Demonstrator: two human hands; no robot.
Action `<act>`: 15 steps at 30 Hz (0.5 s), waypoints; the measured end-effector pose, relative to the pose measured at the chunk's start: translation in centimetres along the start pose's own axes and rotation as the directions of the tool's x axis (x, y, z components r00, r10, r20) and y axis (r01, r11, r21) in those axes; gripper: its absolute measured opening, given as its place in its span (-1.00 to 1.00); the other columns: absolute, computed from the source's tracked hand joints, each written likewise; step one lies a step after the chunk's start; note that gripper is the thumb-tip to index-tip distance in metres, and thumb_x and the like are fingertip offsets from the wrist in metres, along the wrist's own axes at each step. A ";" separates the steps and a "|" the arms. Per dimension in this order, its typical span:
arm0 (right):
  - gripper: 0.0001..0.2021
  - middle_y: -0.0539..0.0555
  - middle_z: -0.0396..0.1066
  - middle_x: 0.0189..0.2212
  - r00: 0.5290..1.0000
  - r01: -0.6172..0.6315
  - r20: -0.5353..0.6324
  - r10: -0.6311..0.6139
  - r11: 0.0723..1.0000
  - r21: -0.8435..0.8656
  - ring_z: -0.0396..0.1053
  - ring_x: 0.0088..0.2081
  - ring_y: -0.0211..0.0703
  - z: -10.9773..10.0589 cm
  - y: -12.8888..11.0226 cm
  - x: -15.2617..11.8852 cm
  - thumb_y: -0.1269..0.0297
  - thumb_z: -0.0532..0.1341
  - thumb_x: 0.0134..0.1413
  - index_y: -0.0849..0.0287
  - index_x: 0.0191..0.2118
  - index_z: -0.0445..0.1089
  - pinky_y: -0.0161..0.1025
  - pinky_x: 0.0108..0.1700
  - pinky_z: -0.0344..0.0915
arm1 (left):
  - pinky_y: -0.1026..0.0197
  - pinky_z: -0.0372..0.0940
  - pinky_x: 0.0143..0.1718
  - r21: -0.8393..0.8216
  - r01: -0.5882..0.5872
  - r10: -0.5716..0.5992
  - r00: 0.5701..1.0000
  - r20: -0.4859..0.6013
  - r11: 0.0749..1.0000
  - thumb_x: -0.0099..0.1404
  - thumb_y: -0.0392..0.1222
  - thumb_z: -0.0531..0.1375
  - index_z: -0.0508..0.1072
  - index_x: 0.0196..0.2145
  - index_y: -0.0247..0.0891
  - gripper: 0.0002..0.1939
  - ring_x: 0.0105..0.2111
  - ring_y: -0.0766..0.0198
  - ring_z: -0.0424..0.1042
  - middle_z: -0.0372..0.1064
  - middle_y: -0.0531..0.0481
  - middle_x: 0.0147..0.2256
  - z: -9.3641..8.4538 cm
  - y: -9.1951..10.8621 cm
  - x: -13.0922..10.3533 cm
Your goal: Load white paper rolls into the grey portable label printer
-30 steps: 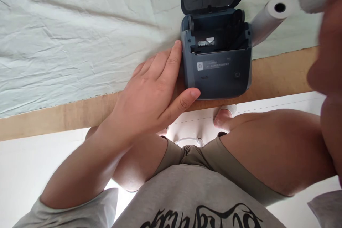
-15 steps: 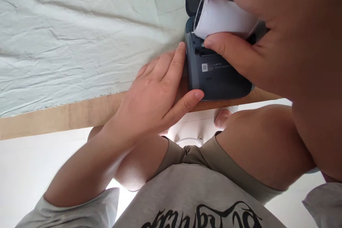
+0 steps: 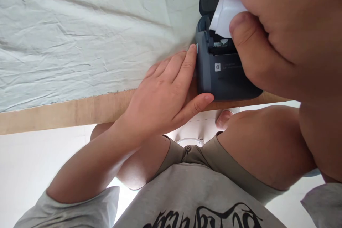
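Head view: white paper [image 3: 229, 16] is held over the open printer [image 3: 232, 82].
I see the right hand [image 3: 278, 42] pinching it, not settled inside; the lid [image 3: 207, 0] is up. The left hand [image 3: 165, 89], flat and gripping nothing, touches the printer.

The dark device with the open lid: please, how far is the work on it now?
Already done: the lid stands open and the left hand rests against the side of the dark device.
In hand: the right hand holds white paper at the open compartment.
Left, it seems: the paper is not yet released inside, and the lid is not closed.
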State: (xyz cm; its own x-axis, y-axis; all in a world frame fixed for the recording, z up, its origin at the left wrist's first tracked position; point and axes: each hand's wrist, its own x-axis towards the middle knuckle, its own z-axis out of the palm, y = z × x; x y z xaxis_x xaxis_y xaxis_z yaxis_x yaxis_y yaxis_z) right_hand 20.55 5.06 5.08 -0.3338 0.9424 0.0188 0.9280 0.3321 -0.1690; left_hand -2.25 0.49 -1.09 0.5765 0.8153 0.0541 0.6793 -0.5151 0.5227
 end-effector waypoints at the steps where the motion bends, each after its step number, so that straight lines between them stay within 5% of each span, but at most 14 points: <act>1: -0.43 0.00 0.39 0.26 0.998 0.053 -0.012 -0.053 0.998 -0.034 0.29 0.49 0.02 0.0 0.2 -0.1 0.12 -0.10 0.50 -0.16 0.48 0.29 0.05 0.57 0.17 | -0.32 0.21 0.53 0.002 -0.001 0.001 1.000 0.000 1.000 0.63 0.54 -0.16 0.16 0.62 -0.29 -0.01 0.49 -0.38 0.32 0.26 -0.40 0.52 0.0 0.0 0.0; 6: -0.21 0.01 0.40 0.22 0.969 0.232 -0.100 -0.226 0.971 0.056 0.33 0.37 0.12 0.2 1.0 -0.7 -0.13 -0.31 0.40 0.04 0.45 0.34 0.15 0.35 0.14 | -0.31 0.23 0.50 0.052 -0.010 0.010 1.000 0.002 0.999 0.66 0.51 -0.20 0.15 0.62 -0.31 -0.03 0.47 -0.36 0.35 0.29 -0.42 0.50 0.0 0.0 0.1; 10: 0.04 -0.02 0.49 0.17 0.954 0.266 -0.209 -0.214 0.927 0.265 0.42 0.31 0.05 0.4 1.1 -0.7 -0.05 -0.61 0.27 0.11 0.31 0.50 0.08 0.27 0.20 | -0.28 0.22 0.50 0.102 -0.017 0.016 1.000 0.009 0.995 0.67 0.48 -0.26 0.13 0.62 -0.39 -0.02 0.48 -0.33 0.34 0.28 -0.45 0.51 0.0 0.0 0.1; 15: -0.01 -0.03 0.47 0.22 0.955 0.261 -0.231 -0.188 0.902 0.343 0.47 0.27 -0.03 0.3 1.3 -0.4 -0.12 -0.50 0.29 0.10 0.34 0.50 -0.04 0.15 0.30 | -0.25 0.22 0.51 0.103 -0.019 0.018 1.000 0.009 0.995 0.67 0.48 -0.28 0.15 0.61 -0.42 0.01 0.48 -0.32 0.34 0.26 -0.45 0.52 0.0 0.0 0.0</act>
State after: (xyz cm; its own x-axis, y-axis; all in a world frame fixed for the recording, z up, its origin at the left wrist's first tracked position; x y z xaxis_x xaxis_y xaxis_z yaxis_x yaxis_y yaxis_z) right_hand 21.85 5.08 4.57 -0.4553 0.8461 0.2772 0.6933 0.5322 -0.4859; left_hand -2.23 0.51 -1.07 0.5929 0.8034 0.0556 0.7114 -0.5549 0.4314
